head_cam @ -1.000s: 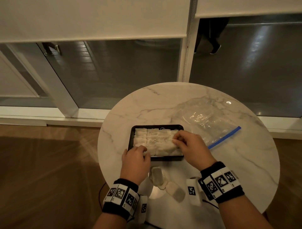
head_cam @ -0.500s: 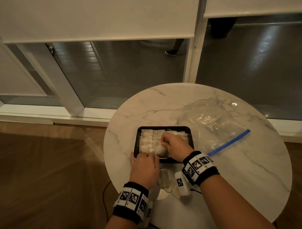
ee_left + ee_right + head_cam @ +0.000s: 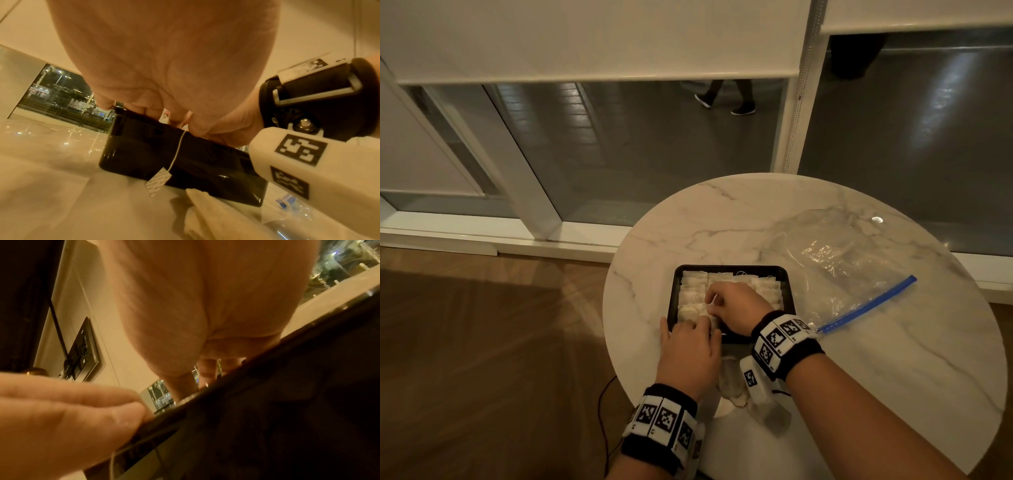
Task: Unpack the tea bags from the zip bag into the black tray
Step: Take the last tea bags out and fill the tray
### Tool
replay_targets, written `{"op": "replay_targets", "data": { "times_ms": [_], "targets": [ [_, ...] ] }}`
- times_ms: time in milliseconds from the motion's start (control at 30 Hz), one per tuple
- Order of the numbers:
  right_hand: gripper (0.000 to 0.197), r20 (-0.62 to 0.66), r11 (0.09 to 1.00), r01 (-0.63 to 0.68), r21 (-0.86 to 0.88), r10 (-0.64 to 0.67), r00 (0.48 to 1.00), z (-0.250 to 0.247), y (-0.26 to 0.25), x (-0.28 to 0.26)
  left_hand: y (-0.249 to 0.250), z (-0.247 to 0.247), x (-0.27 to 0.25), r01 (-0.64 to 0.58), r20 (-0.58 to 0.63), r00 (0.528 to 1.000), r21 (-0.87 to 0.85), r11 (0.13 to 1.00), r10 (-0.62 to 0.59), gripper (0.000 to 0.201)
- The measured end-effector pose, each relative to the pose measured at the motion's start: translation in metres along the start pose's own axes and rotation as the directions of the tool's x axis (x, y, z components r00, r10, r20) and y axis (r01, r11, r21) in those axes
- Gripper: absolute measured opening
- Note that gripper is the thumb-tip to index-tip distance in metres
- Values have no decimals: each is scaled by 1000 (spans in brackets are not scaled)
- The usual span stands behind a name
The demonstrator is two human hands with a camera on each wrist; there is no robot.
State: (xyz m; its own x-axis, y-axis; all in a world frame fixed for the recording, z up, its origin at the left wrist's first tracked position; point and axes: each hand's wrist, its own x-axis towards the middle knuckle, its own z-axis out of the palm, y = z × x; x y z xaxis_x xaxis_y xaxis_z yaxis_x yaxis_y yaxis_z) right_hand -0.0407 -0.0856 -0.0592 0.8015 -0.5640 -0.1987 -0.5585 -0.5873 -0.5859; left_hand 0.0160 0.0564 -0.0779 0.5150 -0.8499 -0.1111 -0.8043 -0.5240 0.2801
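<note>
The black tray sits mid-table, packed with rows of white tea bags. My left hand grips the tray's near rim, fingers curled over it. A tea bag string with its paper tag hangs down the tray's near wall from under the thumb. My right hand is over the tray, fingers curled down, pinching a tea bag at the near left, next to my left fingers. The clear zip bag with a blue zipper lies flat to the right; its contents are hard to see.
Loose tea bags lie on the round marble table between my wrists, near its front edge. Behind the table are windows with roller blinds. A person's legs pass outside. Wood floor lies to the left.
My right hand moved from the tray's right side to its near left, carrying a tea bag toward my left fingers. The left hand stayed at the near rim. My head turned left.
</note>
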Motion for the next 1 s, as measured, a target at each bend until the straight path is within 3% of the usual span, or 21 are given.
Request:
{"op": "replay_targets", "data": {
  "times_ms": [200, 400, 533, 1000],
  "targets": [
    [18, -184, 994, -39, 106, 59, 981, -7, 15, -20, 4, -4, -3, -1, -6, 1000, 69, 998, 1, 38],
    [17, -82, 997, -76, -28, 73, 994, -3, 19, -47, 6, -7, -1, 3, 67, 998, 189, 982, -16, 42],
    [31, -47, 990, -108, -86, 104, 993, 5, 24, -47, 8, -11, 0, 30, 105, 993, 185, 982, -51, 41],
    [45, -62, 971, -128, -204, 118, 991, 15, 25, -49, 12, -11, -1, 16, 153, 987, 192, 981, -47, 49]
  ]
}}
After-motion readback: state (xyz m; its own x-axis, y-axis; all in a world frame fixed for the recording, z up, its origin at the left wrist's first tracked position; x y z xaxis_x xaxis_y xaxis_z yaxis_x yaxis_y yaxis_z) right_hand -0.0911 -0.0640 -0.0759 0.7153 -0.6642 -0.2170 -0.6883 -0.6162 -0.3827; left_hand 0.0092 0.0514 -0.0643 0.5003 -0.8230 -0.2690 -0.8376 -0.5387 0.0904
